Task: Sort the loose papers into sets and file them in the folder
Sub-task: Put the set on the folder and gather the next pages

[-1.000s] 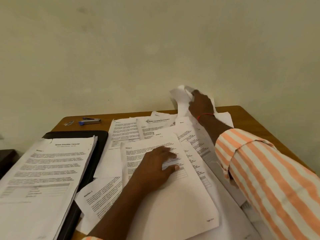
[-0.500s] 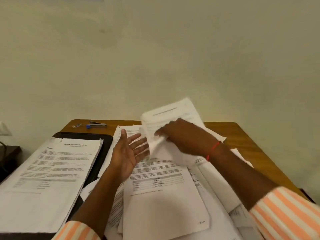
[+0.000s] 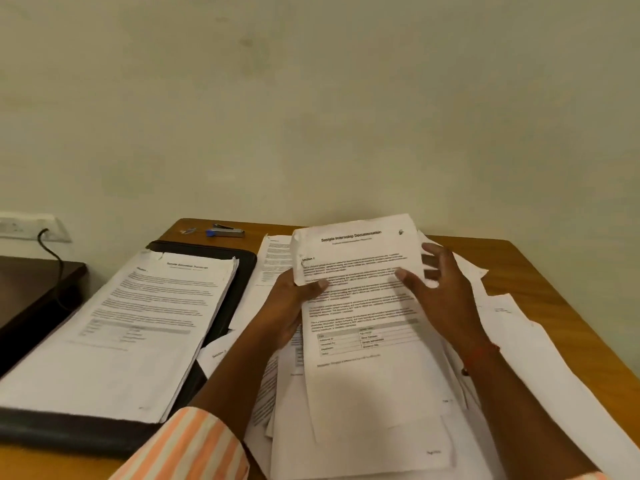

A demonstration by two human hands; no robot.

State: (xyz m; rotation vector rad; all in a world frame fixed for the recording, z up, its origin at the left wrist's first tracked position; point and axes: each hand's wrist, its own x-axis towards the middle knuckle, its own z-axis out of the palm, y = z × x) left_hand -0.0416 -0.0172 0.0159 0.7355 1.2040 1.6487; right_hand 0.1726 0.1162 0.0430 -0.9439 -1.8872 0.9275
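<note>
left hand (image 3: 289, 306) grips sheet (image 3: 363, 306), right hand (image 3: 446, 296) touching, above loose papers (image 3: 540, 368)

The folder (image 3: 239, 271) at 9 o'clock lies mostly hidden under a paper stack (image 3: 138, 323). Body text on the held sheet (image 3: 363, 306) is blurred. A tiny object (image 3: 188, 231) at 11 o'clock cannot be identified.

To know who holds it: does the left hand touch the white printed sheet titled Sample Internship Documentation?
Touching. The head view shows the left hand gripping the white printed sheet at its left edge, thumb lying on the text.
</note>
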